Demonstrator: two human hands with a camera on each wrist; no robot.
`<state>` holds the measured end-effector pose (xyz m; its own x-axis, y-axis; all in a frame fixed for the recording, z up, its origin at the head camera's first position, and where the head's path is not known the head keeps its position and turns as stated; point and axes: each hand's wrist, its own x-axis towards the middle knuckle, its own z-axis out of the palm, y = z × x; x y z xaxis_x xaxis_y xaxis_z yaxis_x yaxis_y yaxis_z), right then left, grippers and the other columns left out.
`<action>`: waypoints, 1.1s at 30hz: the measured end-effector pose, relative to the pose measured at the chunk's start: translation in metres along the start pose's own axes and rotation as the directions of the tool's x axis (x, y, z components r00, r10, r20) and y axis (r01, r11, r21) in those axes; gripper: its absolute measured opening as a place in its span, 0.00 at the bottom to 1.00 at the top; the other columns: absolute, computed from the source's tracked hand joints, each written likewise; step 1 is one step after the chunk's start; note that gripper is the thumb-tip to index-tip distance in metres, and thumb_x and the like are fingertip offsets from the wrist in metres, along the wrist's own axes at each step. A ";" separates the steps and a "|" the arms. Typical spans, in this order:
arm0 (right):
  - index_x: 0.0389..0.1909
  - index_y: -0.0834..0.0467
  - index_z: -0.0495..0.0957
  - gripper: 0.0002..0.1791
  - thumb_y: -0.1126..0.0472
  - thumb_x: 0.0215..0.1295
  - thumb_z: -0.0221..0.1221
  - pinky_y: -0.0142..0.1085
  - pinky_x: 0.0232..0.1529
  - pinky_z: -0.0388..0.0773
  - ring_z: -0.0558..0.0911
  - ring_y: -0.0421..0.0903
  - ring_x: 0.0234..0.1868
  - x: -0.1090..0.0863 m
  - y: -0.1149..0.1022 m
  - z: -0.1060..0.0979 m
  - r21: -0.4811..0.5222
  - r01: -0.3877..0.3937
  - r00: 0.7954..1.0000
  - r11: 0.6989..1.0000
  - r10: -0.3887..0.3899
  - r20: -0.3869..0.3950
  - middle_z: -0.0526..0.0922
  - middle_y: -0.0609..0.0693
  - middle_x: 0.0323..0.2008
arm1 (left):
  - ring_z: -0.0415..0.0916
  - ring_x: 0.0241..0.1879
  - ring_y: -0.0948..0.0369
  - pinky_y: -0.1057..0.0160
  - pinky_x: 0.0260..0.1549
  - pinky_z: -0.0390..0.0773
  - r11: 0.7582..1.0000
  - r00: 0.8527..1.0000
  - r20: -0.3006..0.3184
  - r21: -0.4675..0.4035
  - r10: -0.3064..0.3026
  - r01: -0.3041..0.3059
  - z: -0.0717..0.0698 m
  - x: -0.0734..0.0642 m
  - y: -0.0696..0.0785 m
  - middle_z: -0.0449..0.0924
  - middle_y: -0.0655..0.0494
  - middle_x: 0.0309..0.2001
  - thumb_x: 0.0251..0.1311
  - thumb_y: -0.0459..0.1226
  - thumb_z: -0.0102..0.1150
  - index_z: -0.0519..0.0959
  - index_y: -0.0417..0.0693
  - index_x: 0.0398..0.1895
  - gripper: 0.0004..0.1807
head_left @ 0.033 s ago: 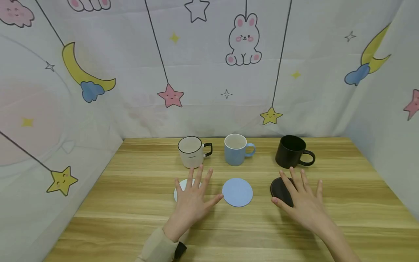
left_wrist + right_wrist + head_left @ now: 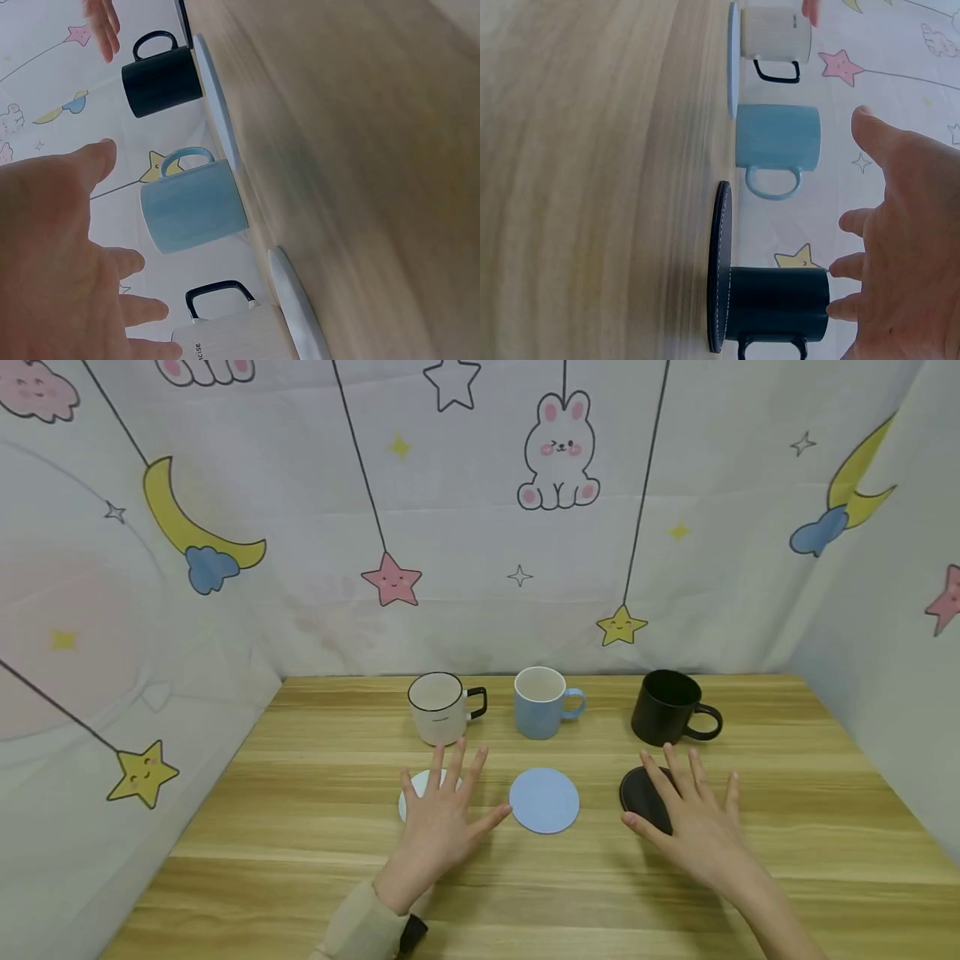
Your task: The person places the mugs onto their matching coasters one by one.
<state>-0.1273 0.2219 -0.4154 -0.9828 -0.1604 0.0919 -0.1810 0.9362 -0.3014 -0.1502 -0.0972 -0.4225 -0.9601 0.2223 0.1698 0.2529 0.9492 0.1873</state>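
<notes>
My left hand [image 2: 437,828] hovers palm down with spread fingers over the white coaster [image 2: 418,783], partly covering it. Just beyond its fingertips stands a white mug [image 2: 438,717] with a black rim and handle. Likewise spread, my right hand [image 2: 701,835] is above the black coaster [image 2: 640,799], in front of a black mug [image 2: 660,710]. A light blue coaster [image 2: 544,802] lies between the hands, with a light blue mug [image 2: 537,710] behind it. In the wrist views, the left palm [image 2: 45,247] and right palm [image 2: 911,240] are raised off the table, holding nothing.
All the mugs stand upright in a row near the back of the wooden table [image 2: 300,827], handles to the right. A white cloth [image 2: 465,518] printed with stars, moons and rabbits hangs behind and at the sides. Something small and black [image 2: 412,933] shows by the left sleeve.
</notes>
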 end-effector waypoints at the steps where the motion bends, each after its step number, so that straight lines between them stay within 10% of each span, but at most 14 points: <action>1: 0.77 0.42 0.41 0.48 0.30 0.62 0.50 0.69 0.62 0.15 0.34 0.63 0.77 0.000 0.000 0.000 0.000 0.000 1.000 1.000 0.000 0.000 0.37 0.55 0.78 | 0.42 0.77 0.46 0.24 0.62 0.43 1.000 1.000 0.002 -0.001 -0.003 0.003 0.000 0.000 0.000 0.48 0.52 0.77 0.58 0.68 0.45 0.51 0.65 0.76 0.44; 33: 0.74 0.46 0.53 0.45 0.40 0.59 0.61 0.66 0.69 0.25 0.53 0.57 0.76 0.030 -0.008 0.003 -0.004 0.206 0.954 0.979 -0.202 -0.220 0.57 0.56 0.74 | 0.53 0.74 0.46 0.28 0.62 0.53 0.998 0.998 -0.034 -0.034 -0.061 0.060 -0.002 -0.005 -0.017 0.56 0.50 0.74 0.59 0.61 0.55 0.55 0.57 0.75 0.44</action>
<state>-0.1555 0.2088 -0.4131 -0.8933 -0.2730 0.3571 -0.3790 0.8845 -0.2719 -0.1499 -0.1154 -0.4243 -0.9692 0.1563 0.1904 0.1987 0.9528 0.2296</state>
